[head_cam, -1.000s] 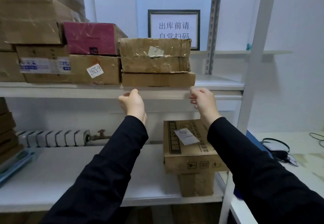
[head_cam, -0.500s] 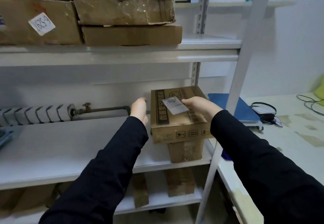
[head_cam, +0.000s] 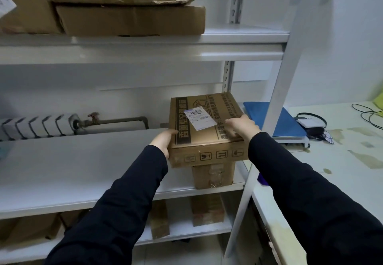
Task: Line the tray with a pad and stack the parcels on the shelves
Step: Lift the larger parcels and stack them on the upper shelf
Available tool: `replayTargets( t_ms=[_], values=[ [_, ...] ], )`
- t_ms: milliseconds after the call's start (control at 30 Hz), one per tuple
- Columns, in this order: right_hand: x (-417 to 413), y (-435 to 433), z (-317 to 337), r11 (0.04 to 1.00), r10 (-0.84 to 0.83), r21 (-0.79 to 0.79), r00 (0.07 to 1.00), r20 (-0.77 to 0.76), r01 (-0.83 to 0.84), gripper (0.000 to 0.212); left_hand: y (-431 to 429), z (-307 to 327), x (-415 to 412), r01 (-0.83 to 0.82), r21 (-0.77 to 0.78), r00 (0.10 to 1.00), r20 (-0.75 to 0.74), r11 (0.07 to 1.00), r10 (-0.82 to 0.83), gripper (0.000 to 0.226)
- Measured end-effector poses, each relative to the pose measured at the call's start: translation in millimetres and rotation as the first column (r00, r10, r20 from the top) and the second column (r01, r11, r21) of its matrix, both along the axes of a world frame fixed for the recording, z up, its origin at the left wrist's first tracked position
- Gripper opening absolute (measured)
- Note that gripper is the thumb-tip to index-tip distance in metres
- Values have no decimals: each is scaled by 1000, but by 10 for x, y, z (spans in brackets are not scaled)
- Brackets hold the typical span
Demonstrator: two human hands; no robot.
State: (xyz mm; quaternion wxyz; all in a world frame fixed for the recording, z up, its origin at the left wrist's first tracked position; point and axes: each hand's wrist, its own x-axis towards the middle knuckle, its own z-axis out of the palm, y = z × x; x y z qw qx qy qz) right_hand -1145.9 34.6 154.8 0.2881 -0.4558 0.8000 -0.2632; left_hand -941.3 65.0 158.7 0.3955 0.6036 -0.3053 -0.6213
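A brown cardboard parcel (head_cam: pixel 207 134) with black print and a white label sits on top of a smaller taped box (head_cam: pixel 213 176) at the right end of the middle shelf (head_cam: pixel 72 171). My left hand (head_cam: pixel 162 141) grips the parcel's left side. My right hand (head_cam: pixel 241 126) lies on its top right part, fingers curled over the edge. Both hands hold this parcel. Flat cardboard parcels (head_cam: pixel 128 5) are stacked on the upper shelf (head_cam: pixel 145 51). No tray or pad is in view.
A white upright post (head_cam: pixel 275 98) of the rack stands just right of the parcel. Beyond it a white table (head_cam: pixel 342 161) carries a blue scale (head_cam: pixel 275 119) and cables. A radiator with a pipe (head_cam: pixel 41 123) runs behind the shelf. More boxes (head_cam: pixel 207 209) stand on the lower shelf.
My hands left the upper shelf's edge, came down to the middle shelf and closed on the printed parcel. The view dropped and moved closer.
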Motion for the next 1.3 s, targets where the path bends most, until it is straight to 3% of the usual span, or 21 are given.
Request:
replayTargets(
  t_ms=[233, 467, 567, 633, 700, 800, 900, 1000, 1200, 1300],
  values=[
    [-18, -16, -5, 998, 20, -69, 994, 104, -13, 67, -58, -132, 78, -13, -24, 998, -57, 1000, 12, 24],
    [-81, 35, 22, 987, -52, -152, 999, 17, 54, 49, -66, -103, 152, -47, -90, 988, -152, 995, 33, 17],
    [-105, 96, 104, 965, -36, -250, 985, 170, 78, 31, -42, -42, 230, -118, -100, 979, -180, 988, 99, 17],
    [-119, 130, 165, 954, -13, -268, 907, 420, 138, 36, -4, 17, 302, -135, -115, 973, -201, 984, 110, 18],
    [-106, 197, 235, 958, 46, -242, 747, 663, 156, 30, 40, 79, 384, -154, -132, 970, -209, 979, 125, 19],
    [-5, 379, 372, 970, 102, -208, 565, 818, 126, 18, 148, 150, 535, -183, -153, 962, -233, 971, 144, 21],
    [138, 565, 456, 970, 145, -215, 450, 881, 108, 30, 319, 206, 707, -196, -170, 964, -214, 966, 158, 23],
    [309, 782, 529, 978, 133, -191, 461, 877, 83, 39, 551, 267, 881, -193, -188, 971, -176, 963, 161, 26],
    [597, 1288, 565, 981, 127, -182, 506, 853, 60, 29, 1083, 394, 1282, -141, -166, 965, -243, 976, 98, 40],
    [809, 1596, 582, 980, 155, -194, 493, 856, 30, 23, 1384, 407, 1533, -105, -144, 976, -204, 984, 74, 37]
  ],
)
